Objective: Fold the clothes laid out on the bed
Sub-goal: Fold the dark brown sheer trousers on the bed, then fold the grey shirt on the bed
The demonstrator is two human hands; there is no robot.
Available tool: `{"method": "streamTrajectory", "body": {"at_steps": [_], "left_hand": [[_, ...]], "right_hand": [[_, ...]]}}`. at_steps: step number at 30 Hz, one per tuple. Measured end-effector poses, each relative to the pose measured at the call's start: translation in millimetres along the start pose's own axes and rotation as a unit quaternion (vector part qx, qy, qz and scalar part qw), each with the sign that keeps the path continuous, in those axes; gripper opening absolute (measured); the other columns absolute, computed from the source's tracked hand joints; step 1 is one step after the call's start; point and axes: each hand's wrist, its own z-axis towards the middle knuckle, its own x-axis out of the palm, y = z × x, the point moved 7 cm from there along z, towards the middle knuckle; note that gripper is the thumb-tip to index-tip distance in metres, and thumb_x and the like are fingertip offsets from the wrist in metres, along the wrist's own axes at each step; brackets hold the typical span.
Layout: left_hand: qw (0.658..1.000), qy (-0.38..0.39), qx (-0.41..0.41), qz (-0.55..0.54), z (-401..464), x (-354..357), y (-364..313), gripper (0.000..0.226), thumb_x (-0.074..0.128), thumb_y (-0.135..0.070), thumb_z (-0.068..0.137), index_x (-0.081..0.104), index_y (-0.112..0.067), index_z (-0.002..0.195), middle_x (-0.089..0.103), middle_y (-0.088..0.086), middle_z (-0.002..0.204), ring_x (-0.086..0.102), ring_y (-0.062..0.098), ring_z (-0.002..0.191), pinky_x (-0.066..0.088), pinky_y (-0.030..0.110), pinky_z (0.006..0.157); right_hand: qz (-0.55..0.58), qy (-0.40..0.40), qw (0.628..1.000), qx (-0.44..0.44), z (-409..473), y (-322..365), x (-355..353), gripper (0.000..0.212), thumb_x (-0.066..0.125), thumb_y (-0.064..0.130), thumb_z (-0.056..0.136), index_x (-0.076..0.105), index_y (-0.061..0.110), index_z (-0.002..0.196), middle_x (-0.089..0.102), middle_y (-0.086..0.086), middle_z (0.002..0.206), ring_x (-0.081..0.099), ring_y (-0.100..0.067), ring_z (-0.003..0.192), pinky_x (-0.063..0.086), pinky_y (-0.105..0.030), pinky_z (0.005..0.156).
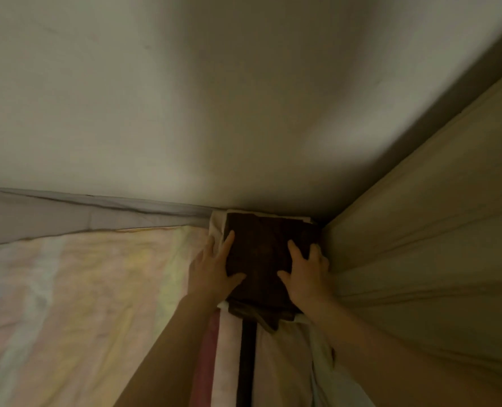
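Head view, dim and a little blurred:

Dark brown folded garment (269, 254) lying in the far corner of the bed, tight against the grey wall (185, 98) behind and the tan fabric surface (420, 245) to the right. Resting on top of a stack of paler folded cloth (217, 227), whose cream edges peek out at the left and back.

Left hand (214, 268) spread flat, fingers splayed, palm down along the left edge of the brown garment, partly on the pale cloth beside it. Gripping nothing, only pressing.

Right hand (305, 271) likewise flat and splayed, pressing on the right side of the brown garment, outer fingers close to the tan fabric. Not curled round anything.

Pastel sheet (82, 304) covering the bed to the left, rumpled, with a grey band (67, 218) along the wall.

Striped cloth (232, 362) in pink, white and dark brown running from the stack toward the camera between the two forearms
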Motion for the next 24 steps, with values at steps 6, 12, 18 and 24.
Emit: {"method": "streamTrajectory", "body": {"at_steps": [6,12,18,24], "left_hand": [[0.986,-0.119,-0.074,0.09,-86,-65,-30,0.065,0.04,-0.05,0.095,0.01,-0.035,0.15,0.005,0.007,0.16,0.008,0.026,0.146,0.008,0.043,0.117],[0.956,-0.164,-0.196,0.146,-222,-102,-32,0.061,0.032,-0.052,0.097,0.006,-0.036,0.149,0.0,0.004,0.16,0.002,0.026,0.147,-0.001,0.044,0.117],[0.884,-0.267,-0.353,0.149,-415,-99,-55,0.057,0.032,-0.049,0.097,0.013,-0.032,0.148,0.011,0.004,0.159,0.005,0.026,0.146,-0.002,0.045,0.117],[0.801,-0.316,-0.492,0.129,-614,-44,-97,0.052,0.036,-0.045,0.097,0.023,-0.031,0.145,0.017,0.005,0.157,0.011,0.026,0.144,0.003,0.045,0.116]], "right_hand": [[-0.139,-0.07,0.977,-0.147,-75,46,-34,0.059,0.039,0.042,0.097,0.012,0.029,0.148,0.01,-0.008,0.156,0.014,-0.031,0.141,0.015,-0.046,0.114],[-0.17,-0.084,0.928,-0.322,-186,82,-35,0.056,0.041,0.042,0.096,0.019,0.028,0.146,0.022,-0.007,0.152,0.019,-0.028,0.139,0.013,-0.046,0.115],[-0.183,-0.075,0.838,-0.508,-327,73,-24,0.055,0.039,0.042,0.097,0.018,0.031,0.146,0.022,-0.005,0.152,0.019,-0.027,0.138,0.017,-0.045,0.114],[-0.198,-0.04,0.74,-0.642,-471,29,3,0.049,0.037,0.04,0.098,0.024,0.028,0.144,0.024,-0.002,0.15,0.02,-0.026,0.136,0.015,-0.045,0.112]]}}
